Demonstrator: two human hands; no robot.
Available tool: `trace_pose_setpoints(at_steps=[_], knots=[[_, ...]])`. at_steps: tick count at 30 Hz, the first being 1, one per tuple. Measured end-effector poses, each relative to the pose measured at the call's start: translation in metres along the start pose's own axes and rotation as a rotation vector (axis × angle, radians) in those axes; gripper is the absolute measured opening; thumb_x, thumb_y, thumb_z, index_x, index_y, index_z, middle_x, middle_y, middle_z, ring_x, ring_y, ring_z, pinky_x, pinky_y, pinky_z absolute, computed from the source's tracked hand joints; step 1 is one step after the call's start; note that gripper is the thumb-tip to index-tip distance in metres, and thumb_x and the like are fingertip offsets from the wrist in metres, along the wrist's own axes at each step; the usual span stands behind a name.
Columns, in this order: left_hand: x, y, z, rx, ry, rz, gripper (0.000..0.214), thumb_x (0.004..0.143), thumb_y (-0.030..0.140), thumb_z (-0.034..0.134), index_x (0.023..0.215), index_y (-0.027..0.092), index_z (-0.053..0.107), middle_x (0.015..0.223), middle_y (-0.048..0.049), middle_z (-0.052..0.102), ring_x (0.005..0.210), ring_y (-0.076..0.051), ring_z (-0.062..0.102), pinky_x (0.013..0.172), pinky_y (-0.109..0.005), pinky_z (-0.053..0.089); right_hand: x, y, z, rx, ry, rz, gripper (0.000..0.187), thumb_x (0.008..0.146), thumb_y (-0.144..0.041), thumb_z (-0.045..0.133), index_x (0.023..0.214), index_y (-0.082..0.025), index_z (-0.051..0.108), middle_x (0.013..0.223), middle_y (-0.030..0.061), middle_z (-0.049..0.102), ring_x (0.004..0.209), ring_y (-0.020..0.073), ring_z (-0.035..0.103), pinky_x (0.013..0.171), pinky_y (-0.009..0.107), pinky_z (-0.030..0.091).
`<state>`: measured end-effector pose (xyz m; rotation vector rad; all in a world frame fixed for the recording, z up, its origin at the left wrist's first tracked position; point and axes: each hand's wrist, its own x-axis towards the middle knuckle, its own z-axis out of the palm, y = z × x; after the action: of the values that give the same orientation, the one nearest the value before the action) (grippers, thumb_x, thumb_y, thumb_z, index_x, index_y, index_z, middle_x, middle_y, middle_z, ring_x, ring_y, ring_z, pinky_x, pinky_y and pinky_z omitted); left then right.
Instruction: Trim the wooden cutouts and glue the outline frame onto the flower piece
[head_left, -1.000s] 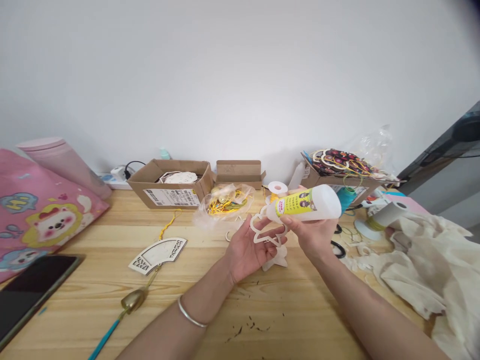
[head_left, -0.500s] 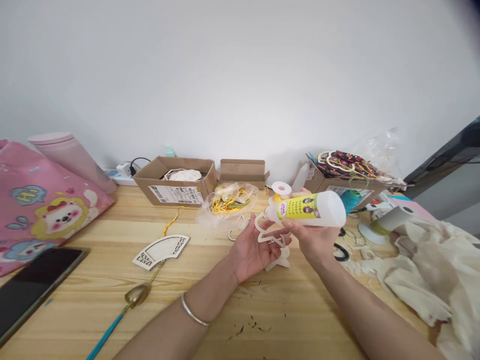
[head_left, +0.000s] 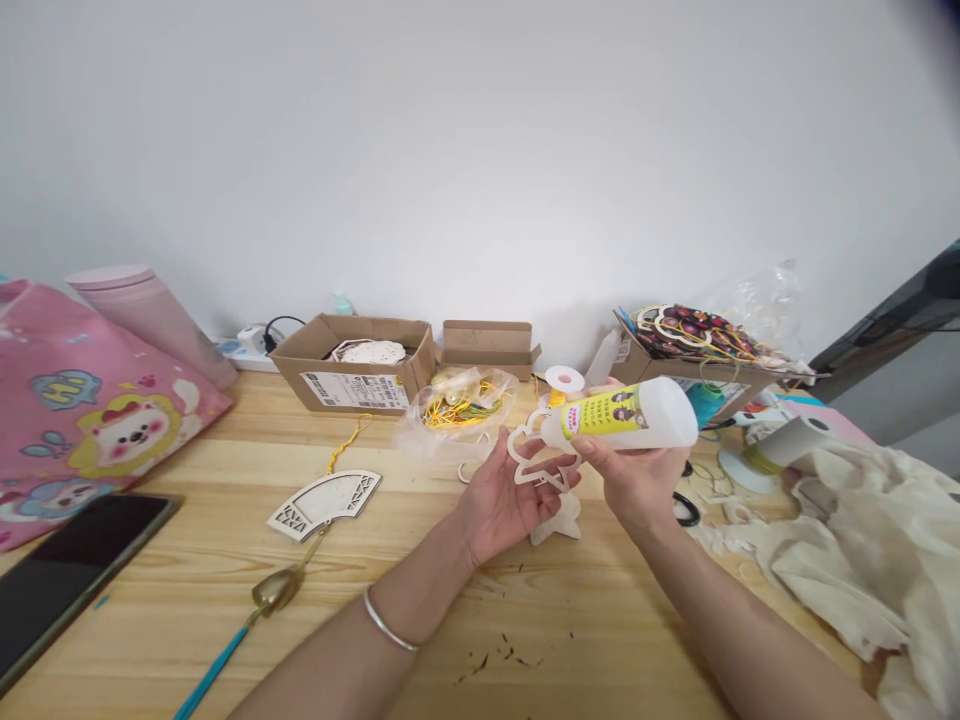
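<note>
My left hand is closed on a thin, pale wooden cutout frame with a wavy outline, held above the table. In my right hand is a white plastic glue bottle with a yellow label, tilted on its side so its narrow end points left over the frame. The nozzle tip is hard to make out against the frame. Below my left fingers a pale, flat cutout piece lies on the table. Farther left rests a fan-shaped wooden piece with a yellow cord and a blue tassel.
Behind stand a cardboard box, a smaller open box, and a plastic bag of yellow cords. At right are a filled box, a ribbon roll and cream cloth. A phone and pink bag lie left.
The glue bottle has shifted slightly right along the frame with my right hand. My left hand keeps the frame in nearly the same place. The view has turned very slightly.
</note>
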<state>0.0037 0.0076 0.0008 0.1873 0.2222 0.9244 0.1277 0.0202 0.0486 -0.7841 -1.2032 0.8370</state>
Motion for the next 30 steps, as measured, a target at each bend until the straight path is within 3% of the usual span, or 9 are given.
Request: trace_pose_setpoints(at_steps=[6, 19, 25, 30], knots=[[-0.0007, 0.0012, -0.0010, 0.011, -0.028, 0.007, 0.039, 0.077, 0.051, 0.046, 0.088, 0.015, 0.057, 0.088, -0.0111, 0.061, 0.085, -0.022, 0.059, 0.062, -0.024, 0.044, 0.0009, 0.0048, 0.0000, 0.032, 0.077, -0.051, 0.053, 0.049, -0.030, 0.077, 0.096, -0.018, 0.057, 0.080, 0.0055, 0.067, 0.073, 0.0216, 0.064, 0.060, 0.036, 0.056], [-0.0007, 0.0007, -0.0005, 0.021, -0.016, 0.007, 0.040, 0.078, 0.050, 0.046, 0.096, 0.016, 0.056, 0.087, -0.0100, 0.062, 0.081, -0.020, 0.060, 0.062, -0.024, 0.043, -0.0022, 0.0043, -0.0008, 0.014, 0.054, 0.015, 0.066, 0.044, -0.034, 0.079, 0.103, -0.017, 0.055, 0.083, 0.0078, 0.067, 0.069, 0.0217, 0.064, 0.063, 0.038, 0.055], [0.0005, -0.0007, -0.0032, 0.016, -0.016, -0.013, 0.042, 0.078, 0.051, 0.046, 0.096, 0.014, 0.056, 0.087, -0.0108, 0.062, 0.082, -0.020, 0.060, 0.062, -0.024, 0.044, -0.0024, 0.0005, 0.0028, 0.036, 0.052, 0.064, 0.067, 0.044, -0.034, 0.078, 0.104, -0.017, 0.055, 0.072, 0.0061, 0.067, 0.046, 0.0170, 0.059, 0.044, 0.032, 0.054], [0.0004, -0.0012, -0.0033, 0.002, -0.006, -0.010, 0.043, 0.078, 0.052, 0.045, 0.094, 0.014, 0.057, 0.087, -0.0107, 0.062, 0.078, -0.018, 0.060, 0.062, -0.023, 0.044, -0.0021, -0.0002, 0.0032, 0.049, 0.065, 0.036, 0.066, 0.041, -0.029, 0.079, 0.101, -0.017, 0.055, 0.076, 0.0061, 0.068, 0.060, 0.0208, 0.064, 0.052, 0.033, 0.056]])
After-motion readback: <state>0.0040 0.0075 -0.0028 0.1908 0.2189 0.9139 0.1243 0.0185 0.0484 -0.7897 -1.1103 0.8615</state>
